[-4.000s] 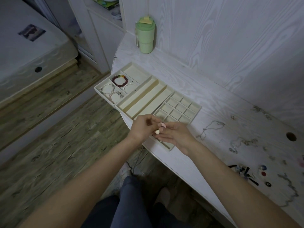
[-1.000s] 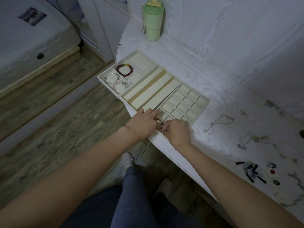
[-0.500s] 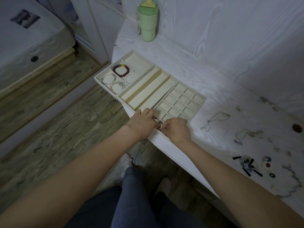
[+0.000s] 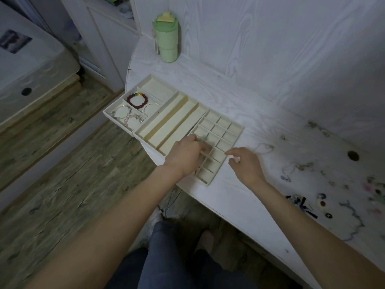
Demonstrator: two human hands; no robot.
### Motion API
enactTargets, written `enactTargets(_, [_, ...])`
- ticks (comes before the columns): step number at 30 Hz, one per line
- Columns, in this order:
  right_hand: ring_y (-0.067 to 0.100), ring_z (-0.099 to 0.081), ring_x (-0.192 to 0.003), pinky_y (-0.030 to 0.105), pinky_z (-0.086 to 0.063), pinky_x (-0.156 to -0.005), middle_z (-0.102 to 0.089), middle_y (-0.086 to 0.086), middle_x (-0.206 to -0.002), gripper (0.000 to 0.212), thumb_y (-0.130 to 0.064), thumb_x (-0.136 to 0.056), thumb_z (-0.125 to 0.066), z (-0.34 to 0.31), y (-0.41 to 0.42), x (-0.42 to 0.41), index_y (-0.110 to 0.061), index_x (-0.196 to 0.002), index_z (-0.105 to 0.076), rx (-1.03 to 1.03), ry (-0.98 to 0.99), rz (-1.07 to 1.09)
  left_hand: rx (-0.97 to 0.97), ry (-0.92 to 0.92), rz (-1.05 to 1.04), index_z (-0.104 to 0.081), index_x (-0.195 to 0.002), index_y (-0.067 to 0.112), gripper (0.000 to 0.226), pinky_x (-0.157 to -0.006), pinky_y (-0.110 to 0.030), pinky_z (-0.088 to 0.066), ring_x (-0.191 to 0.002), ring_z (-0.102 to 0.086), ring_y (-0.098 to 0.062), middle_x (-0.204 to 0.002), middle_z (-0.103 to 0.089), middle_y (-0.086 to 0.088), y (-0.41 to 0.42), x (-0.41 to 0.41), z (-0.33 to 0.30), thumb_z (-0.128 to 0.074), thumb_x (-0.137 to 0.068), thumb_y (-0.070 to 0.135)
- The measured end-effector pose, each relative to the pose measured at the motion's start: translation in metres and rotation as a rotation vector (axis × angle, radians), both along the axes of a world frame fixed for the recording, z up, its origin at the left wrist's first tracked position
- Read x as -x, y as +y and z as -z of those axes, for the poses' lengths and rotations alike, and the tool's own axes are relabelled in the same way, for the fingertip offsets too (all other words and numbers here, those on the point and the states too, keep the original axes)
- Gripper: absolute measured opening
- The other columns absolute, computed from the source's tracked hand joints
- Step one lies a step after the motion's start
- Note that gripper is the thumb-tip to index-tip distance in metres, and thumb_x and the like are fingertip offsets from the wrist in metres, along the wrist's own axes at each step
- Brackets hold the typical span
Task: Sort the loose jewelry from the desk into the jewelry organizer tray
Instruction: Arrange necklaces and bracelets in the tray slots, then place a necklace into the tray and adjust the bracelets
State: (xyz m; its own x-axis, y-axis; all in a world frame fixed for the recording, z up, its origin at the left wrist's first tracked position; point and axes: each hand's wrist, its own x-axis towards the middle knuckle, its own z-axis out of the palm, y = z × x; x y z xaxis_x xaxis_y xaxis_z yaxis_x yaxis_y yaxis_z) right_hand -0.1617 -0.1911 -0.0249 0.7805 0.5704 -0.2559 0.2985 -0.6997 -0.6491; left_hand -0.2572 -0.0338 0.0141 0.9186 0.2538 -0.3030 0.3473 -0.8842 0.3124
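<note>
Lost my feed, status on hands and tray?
Left hand fingers down in grid tray. Right hand beside tray, hold unclear. Loose jewelry waits right. Nothing blocking.

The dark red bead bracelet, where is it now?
In the head view, the dark red bead bracelet lies in the organizer tray's far-left compartment, beside a white pearl bracelet.

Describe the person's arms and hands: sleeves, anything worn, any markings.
Both forearms are bare up to the frame's edge; no sleeve shows. The left hand and right hand wear no gloves. No watch, bracelet or ring is visible on either, though motion blur hides fine detail on the fingers. No markings show.
</note>
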Motion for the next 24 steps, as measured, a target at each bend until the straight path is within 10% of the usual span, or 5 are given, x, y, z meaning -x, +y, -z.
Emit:
enactTargets(10, [0.021, -0.02, -0.144, 0.023, -0.012, -0.113, -0.025, 0.01, -0.154, 0.055, 0.001, -0.093, -0.047, 0.019, -0.072, -0.084, -0.009, -0.146, -0.032, 0.228, -0.031, -0.013, -0.059, -0.117, 0.095, -0.047, -0.135, 0.017, 0.046, -0.104, -0.037, -0.028, -0.131, -0.031, -0.027, -0.141, -0.031, -0.009, -0.078, -0.092, 0.019, -0.057, -0.09, 0.021])
enactTargets(24, [0.031, -0.041, -0.117, 0.031, -0.036, -0.097, -0.049, 0.02, -0.124, 0.008, 0.002, -0.091, -0.053, 0.048, -0.055, -0.131, 0.0, -0.094, -0.06, 0.343, -0.134, 0.133, -0.196, 0.081, 0.159, -0.062, -0.114, 0.004, 0.026, -0.104, -0.036, -0.027, -0.127, -0.028, -0.033, -0.135, -0.033, -0.016, -0.113, -0.144, 0.063, -0.052, -0.093, 0.016])
